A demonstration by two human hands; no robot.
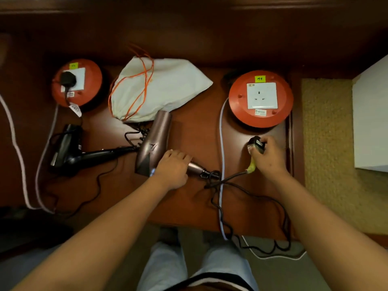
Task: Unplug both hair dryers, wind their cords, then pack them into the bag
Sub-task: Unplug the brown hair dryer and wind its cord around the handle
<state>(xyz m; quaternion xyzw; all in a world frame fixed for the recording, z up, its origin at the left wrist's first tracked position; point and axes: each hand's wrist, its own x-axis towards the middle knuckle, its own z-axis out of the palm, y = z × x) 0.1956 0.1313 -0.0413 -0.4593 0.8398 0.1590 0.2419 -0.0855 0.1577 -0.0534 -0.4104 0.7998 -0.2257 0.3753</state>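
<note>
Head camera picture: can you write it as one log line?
left hand: grips pink dryer | right hand: holds its plug | black dryer: plugged in

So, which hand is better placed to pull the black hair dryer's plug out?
Left. The left hand lies nearer the black plug in the left socket reel; the right hand already holds the other plug.

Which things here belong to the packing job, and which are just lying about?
Job: pink dryer, its plug, black dryer, plugged-in black plug, white bag.
Lying about: beige mat, white box.
</note>
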